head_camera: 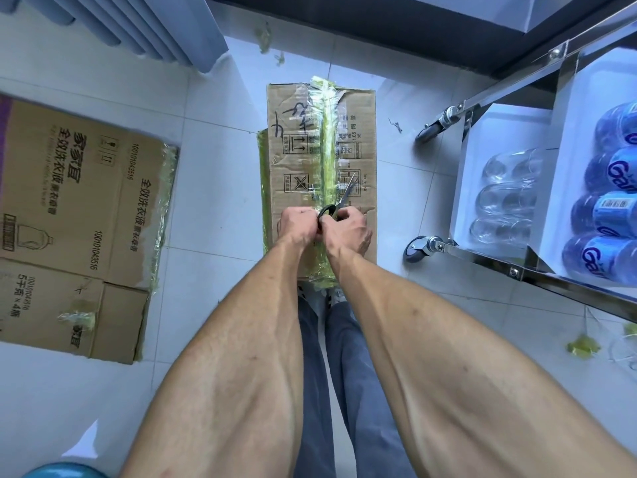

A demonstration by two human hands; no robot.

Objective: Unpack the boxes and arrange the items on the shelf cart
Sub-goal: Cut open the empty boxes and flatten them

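Both hands (324, 229) grip scissors (339, 201) over the taped box (296, 139)

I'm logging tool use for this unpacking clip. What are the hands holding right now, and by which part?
Both the left hand and right hand grip scissors at the black handle loops; the blades point away over the taped cardboard box.

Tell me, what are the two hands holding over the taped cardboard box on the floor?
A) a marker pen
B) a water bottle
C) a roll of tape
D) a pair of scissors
D: the left hand and right hand meet around the dark handle of the scissors, whose metal blades point away from the person along the taped seam of the cardboard box.
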